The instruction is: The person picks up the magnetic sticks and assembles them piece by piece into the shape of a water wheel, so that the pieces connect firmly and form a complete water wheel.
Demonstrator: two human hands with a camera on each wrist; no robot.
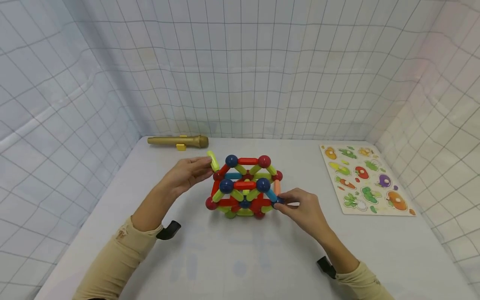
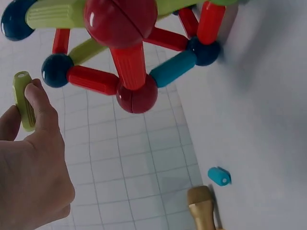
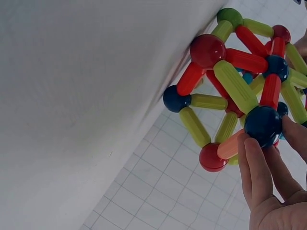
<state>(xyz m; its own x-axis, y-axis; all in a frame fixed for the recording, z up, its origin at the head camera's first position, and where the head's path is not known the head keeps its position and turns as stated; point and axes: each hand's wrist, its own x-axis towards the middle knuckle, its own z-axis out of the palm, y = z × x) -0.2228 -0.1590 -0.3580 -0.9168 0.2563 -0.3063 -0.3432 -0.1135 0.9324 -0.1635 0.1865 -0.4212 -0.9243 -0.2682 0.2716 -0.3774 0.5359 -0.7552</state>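
A magnetic stick-and-ball structure [image 1: 245, 184] of red, lime and blue rods with red, blue and green balls stands on the table between both hands. At its left side, my left hand [image 1: 191, 171] pinches a lime green rod [image 2: 23, 100] between thumb and fingers. The rod's lower end overlaps a red ball [image 1: 218, 175] in the head view; in the left wrist view the rod is apart from the balls. My right hand [image 1: 305, 210] grips a dark blue ball [image 3: 263, 126] at the structure's right corner, where an orange rod [image 1: 277, 187] and a blue rod come close.
A gold toy microphone [image 1: 178, 141] lies at the back left of the table. A short blue piece [image 2: 219, 176] lies near it in the left wrist view. On the right is a vegetable puzzle board [image 1: 367, 180]. Gridded cloth walls [image 1: 240, 75] surround the white table.
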